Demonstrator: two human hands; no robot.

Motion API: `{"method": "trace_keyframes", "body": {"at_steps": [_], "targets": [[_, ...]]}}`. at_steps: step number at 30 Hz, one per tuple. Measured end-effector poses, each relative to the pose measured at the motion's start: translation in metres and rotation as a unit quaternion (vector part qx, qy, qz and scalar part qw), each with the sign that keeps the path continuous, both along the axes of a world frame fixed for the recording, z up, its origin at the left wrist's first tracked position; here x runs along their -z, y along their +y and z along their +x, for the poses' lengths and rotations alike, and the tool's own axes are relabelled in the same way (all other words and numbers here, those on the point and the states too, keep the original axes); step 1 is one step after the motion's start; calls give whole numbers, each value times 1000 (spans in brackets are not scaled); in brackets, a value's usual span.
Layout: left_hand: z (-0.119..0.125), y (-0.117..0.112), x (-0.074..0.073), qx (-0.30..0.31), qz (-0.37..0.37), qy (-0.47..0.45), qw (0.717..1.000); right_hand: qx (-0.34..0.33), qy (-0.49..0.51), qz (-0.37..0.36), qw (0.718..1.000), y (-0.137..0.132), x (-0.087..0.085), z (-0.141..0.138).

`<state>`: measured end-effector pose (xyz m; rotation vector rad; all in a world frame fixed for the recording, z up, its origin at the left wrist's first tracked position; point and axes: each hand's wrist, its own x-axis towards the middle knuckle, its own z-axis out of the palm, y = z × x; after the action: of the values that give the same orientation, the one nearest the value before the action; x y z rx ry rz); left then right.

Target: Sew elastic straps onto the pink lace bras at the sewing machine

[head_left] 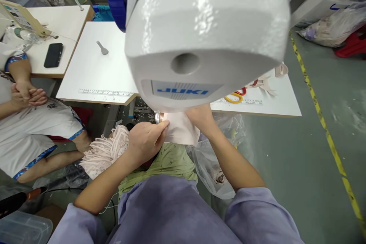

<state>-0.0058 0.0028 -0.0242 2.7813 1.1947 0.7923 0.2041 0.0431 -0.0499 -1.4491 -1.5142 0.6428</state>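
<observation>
My left hand [145, 139] pinches the pink fabric piece [183, 132] at its 9 o'clock edge, just under the Juki sewing machine head [206, 34] (keeps it flat, I reckon). My right hand [201, 117] rests at 1 o'clock with the fingers hidden, so I can't tell its grip.

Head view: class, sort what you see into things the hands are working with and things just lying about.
In use: left hand, right hand, pink fabric, sewing machine.
Lying about: phone, yellow-handled scissors, grey tool.
</observation>
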Motion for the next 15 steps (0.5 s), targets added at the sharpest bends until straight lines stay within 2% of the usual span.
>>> {"method": "trace_keyframes", "body": {"at_steps": [8,15], "targets": [[-2,-3,-1,-8,-29,-44,999,10,22,-9,1000,-4,-1,1],[-4,-4,-1,-26,-115,-57,991,11,92,-42,995,-9,-4,-6]]}}
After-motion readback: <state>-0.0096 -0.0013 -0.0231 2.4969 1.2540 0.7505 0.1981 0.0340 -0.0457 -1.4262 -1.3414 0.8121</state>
